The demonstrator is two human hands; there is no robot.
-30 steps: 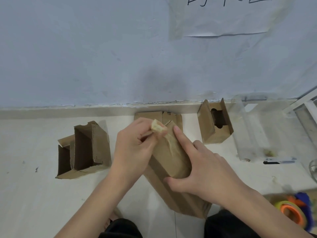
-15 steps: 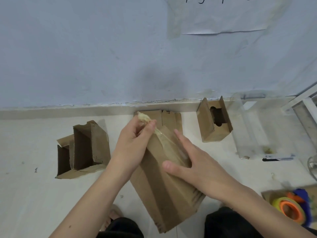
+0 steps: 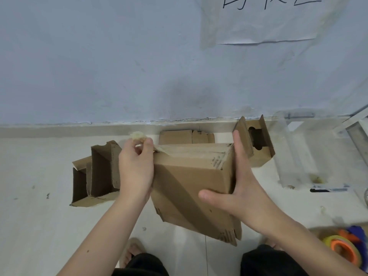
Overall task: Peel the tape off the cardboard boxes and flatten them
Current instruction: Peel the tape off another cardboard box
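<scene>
Nearest me, the person's knees in black trousers [image 3: 270, 261] frame a brown corrugated cardboard box [image 3: 191, 188], held up off the pale floor [image 3: 39, 226] between both hands. The right hand [image 3: 241, 188] lies spread flat against the box's right end with the thumb under its near face, fingers straight. The left hand [image 3: 136, 170] has its grip pinched on a crumpled wad of clear tape [image 3: 138, 136], from which a strip stretches along the box's top seam, part lifted and part stuck. So this box is mid-peel and not yet flattened. Beyond, to the left, an opened brown box with cardboard dividers [image 3: 95, 174] stands unflattened; another cut-out brown box [image 3: 254, 142] stands by the wall, and flat cardboard pieces [image 3: 179, 136] lie behind.
</scene>
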